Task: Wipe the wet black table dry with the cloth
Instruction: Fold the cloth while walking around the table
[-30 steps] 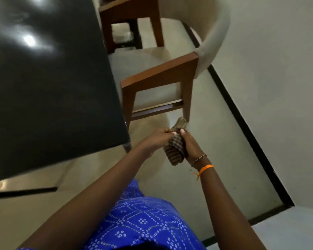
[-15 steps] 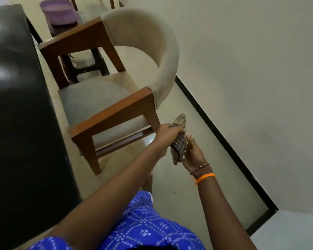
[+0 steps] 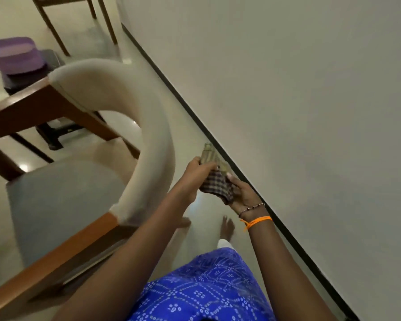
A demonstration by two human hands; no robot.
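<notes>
A checked brown cloth [image 3: 214, 181] hangs bunched between both hands, above the floor near the wall. My left hand [image 3: 198, 169] grips its upper part with curled fingers. My right hand [image 3: 242, 193] holds the lower part from beneath, thumb over the fabric. The black table is out of view.
An armchair with a beige curved back [image 3: 146, 126] and wooden arms stands close on the left. A purple basin [image 3: 14, 55] sits on a small dark stool [image 3: 49, 66] behind it. A white wall [image 3: 310, 112] with black skirting runs along the right. My bare feet [image 3: 227, 228] stand on the pale floor.
The view has swung right, away from the black table, which has left the frame. Both hands keep hold of the cloth and are now beside the wall.
</notes>
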